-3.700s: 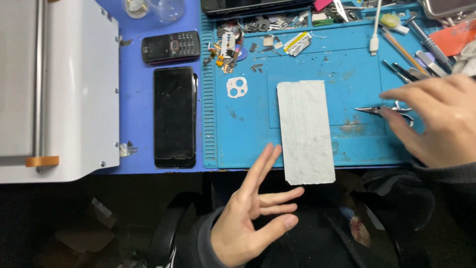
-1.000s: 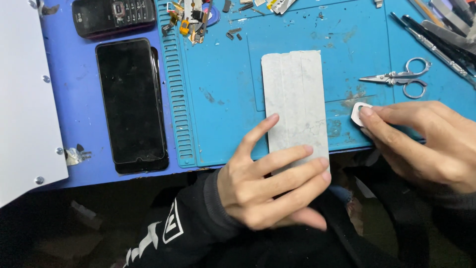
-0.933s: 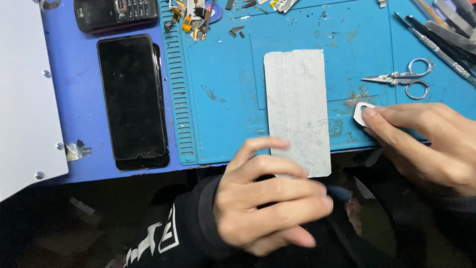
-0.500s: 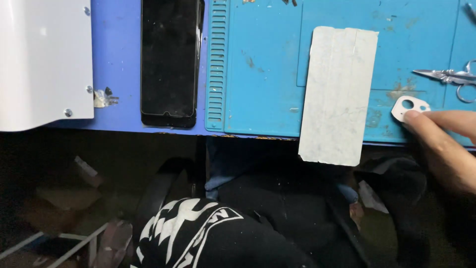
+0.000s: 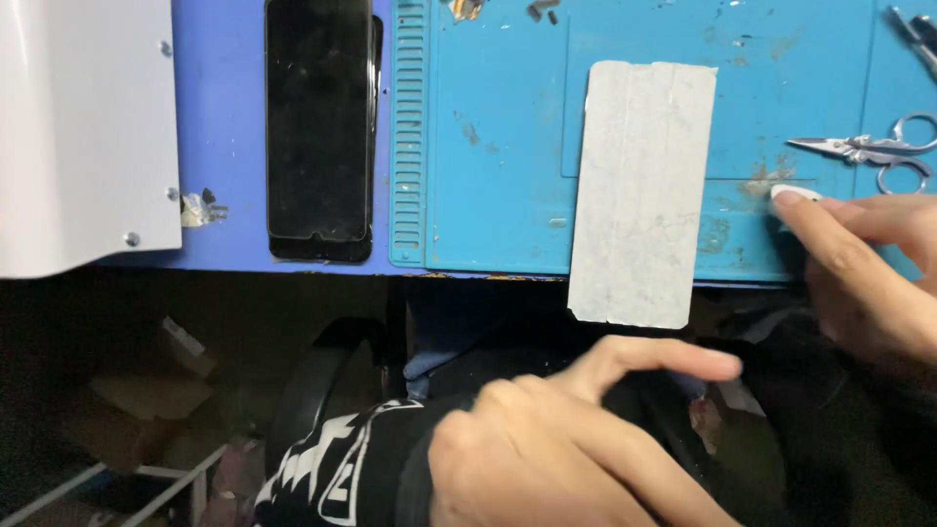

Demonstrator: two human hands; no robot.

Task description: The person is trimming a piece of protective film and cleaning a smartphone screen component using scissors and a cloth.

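Observation:
A grey-white rectangular panel (image 5: 639, 190) lies on the blue work mat (image 5: 488, 176), its near end hanging over the table edge. My left hand (image 5: 576, 439) hovers below that edge in front of my lap, fingers loosely curled with the index finger stretched to the right, holding nothing. My right hand (image 5: 864, 263) rests at the right on the mat, its fingertips pressing on a small white piece (image 5: 786, 193) that is mostly covered. Small scissors (image 5: 869, 151) lie just beyond those fingers.
A black smartphone (image 5: 320, 127) lies face up on the darker blue pad left of the mat. A white machine housing (image 5: 83, 132) fills the left corner. Small parts (image 5: 468, 8) and tools (image 5: 913, 24) sit at the far edge. Below is dark floor with clutter.
My left hand dropped out of sight below the table and has come back up under the panel. The right hand kept its fingers on the small white piece. The view shifted.

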